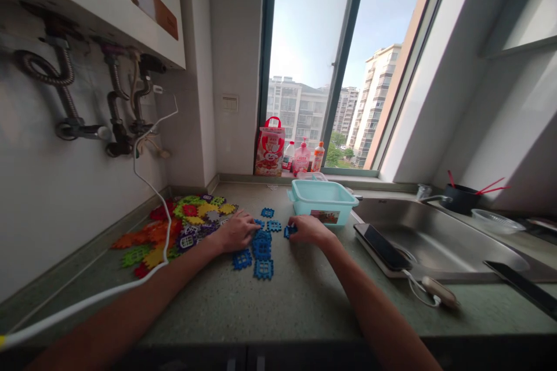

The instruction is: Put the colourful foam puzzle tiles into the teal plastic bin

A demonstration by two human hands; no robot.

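Note:
Several blue interlocking plastic building pieces, square with toothed edges and window-like openings, lie on the counter between my hands. My left hand point(237, 231) is closed, its fingertips on a blue building piece point(260, 224) at the left of the group. Across from it, my right hand point(310, 228) pinches another blue building piece point(288, 232), partly hidden by the fingers. Between them lies a flat blue piece point(274, 225), with one more point(267, 212) farther back. Nearer to me are a stacked or joined blue cluster point(261, 246) and two loose pieces, a left one point(242, 259) and a front one point(263, 269).
A pile of multicoloured pieces point(191, 217) lies left, crossed by a white cable point(167, 226). A light-blue plastic tub point(324, 191) stands behind my right hand. Right of it are a phone point(383, 246), a sink point(435, 232) and a black pot point(459, 200). Bottles point(302, 157) line the windowsill.

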